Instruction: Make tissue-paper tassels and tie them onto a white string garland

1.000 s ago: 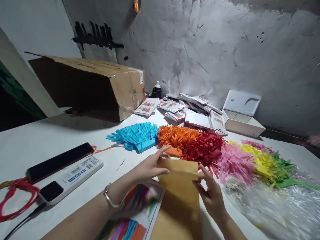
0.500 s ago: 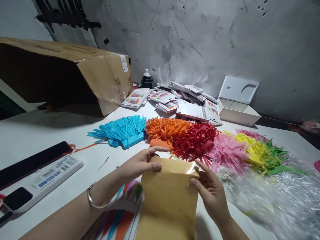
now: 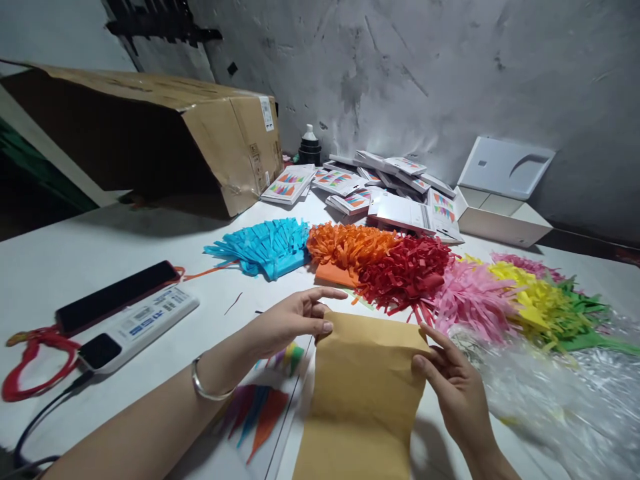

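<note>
A sheet of brown paper (image 3: 365, 400), possibly an envelope, hangs between my two hands at the bottom middle. My left hand (image 3: 295, 320), with a silver bangle at the wrist, pinches its upper left corner between thumb and fingers. At the upper right edge, my right hand (image 3: 450, 373) grips the paper the same way. Under my left forearm lies a white printed packet (image 3: 260, 413) with coloured tassel pictures, partly hidden. Just beyond the paper sit fringed paper bundles: blue (image 3: 270, 247), orange (image 3: 350, 247), red (image 3: 407, 270) and pink (image 3: 473, 293).
Yellow (image 3: 525, 290) and green (image 3: 580, 310) fringe lies right, by crumpled clear plastic bags (image 3: 545, 393). Behind are piled printed packets (image 3: 400, 212), an open white box (image 3: 500, 217), a bottle (image 3: 310, 147) and a large cardboard box (image 3: 230, 147). A phone (image 3: 117, 297) and white power bank (image 3: 145, 327) lie left.
The view has shifted, so the table things appear farther right and more shows at left. Both hands still hold the brown paper, whose shiny top edge now looks flat and dull.
</note>
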Demonstrator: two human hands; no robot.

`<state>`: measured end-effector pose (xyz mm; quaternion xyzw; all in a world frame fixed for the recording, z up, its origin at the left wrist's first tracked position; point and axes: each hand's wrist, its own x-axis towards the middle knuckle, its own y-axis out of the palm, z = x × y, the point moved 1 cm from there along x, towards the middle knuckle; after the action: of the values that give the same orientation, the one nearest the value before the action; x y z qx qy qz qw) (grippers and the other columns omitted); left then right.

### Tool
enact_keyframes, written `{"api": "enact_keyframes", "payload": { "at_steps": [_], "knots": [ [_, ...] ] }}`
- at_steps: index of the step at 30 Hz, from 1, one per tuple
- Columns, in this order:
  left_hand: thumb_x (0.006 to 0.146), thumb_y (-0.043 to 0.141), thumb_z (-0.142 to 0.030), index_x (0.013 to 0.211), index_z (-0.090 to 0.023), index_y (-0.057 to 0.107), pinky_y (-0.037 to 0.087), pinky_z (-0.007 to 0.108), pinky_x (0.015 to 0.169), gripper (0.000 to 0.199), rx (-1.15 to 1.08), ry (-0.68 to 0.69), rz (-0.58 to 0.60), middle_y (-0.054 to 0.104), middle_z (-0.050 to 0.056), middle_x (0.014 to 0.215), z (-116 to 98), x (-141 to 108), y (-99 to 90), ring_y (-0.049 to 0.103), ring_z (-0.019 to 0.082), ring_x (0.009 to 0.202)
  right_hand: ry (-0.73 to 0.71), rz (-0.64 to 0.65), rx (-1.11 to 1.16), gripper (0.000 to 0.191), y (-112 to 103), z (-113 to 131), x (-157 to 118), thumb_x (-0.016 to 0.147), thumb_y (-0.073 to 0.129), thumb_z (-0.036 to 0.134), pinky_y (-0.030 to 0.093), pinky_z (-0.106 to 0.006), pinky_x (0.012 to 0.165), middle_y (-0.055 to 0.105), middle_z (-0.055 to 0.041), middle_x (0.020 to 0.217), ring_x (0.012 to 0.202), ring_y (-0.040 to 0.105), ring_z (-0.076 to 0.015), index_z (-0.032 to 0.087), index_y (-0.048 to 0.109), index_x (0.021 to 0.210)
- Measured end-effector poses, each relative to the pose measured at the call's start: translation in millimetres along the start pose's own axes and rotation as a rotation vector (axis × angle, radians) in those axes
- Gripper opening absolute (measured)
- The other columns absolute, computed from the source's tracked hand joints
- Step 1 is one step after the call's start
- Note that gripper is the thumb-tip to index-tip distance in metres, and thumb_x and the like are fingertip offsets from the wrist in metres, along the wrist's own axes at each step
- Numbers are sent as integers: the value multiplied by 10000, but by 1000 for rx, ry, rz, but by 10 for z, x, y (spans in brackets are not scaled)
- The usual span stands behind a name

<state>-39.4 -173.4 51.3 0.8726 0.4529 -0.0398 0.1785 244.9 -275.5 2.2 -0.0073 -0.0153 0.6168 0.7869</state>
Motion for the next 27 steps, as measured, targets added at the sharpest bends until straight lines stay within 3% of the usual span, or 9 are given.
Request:
{"api": "enact_keyframes", "payload": {
  "at_steps": [3,7,10,12,16,21,27],
  "knots": [
    [717,827,-245,1256,-149,603,413,241,613,592,18,-7,-16,611,-39,654,-24,-49,56,544,117,603,-101,-25,-128,494,-47,10,24,837,744,415,606,-338,753,743,-94,1028,882,715,-224,246,639,1289],
    [739,811,-247,1266,-146,582,424,251,634,584,16,9,-21,621,-33,662,26,-95,184,557,123,625,-596,-244,-525,346,39,208,-26,895,679,272,548,-402,863,642,-99,1203,1079,627,-255,275,668,1240],
    [754,800,-251,1312,-160,541,444,272,663,622,-16,29,17,657,-10,743,105,-115,322,574,128,655,-868,-98,-643,315,324,384,-111,920,629,150,502,-395,848,642,-74,1048,985,609,-223,262,682,1209],
    [760,795,-241,1334,-170,529,449,279,683,637,-17,47,34,675,6,794,145,-132,404,577,128,681,-905,-10,-669,268,536,452,-136,926,628,131,473,-387,810,638,-58,949,900,592,-207,232,693,1166],
    [779,791,-264,1346,-169,538,453,278,727,628,-10,67,-8,692,23,821,177,-187,474,594,143,764,-866,-13,-653,170,784,452,-120,930,632,127,447,-366,759,620,-41,865,828,557,-189,206,713,1057],
    [853,722,-393,1370,-164,550,486,282,721,591,43,57,-74,708,43,858,183,-240,464,612,158,798,-811,27,-594,144,819,384,-130,924,624,103,456,-326,707,614,-36,835,800,552,-176,189,710,1000],
    [804,756,-344,1344,-131,583,491,254,671,605,36,5,-134,724,36,823,151,-221,492,612,137,734,-865,-6,-578,130,846,388,-147,923,625,95,444,-323,689,611,-30,782,761,548,-173,184,707,971]
  ]
}}
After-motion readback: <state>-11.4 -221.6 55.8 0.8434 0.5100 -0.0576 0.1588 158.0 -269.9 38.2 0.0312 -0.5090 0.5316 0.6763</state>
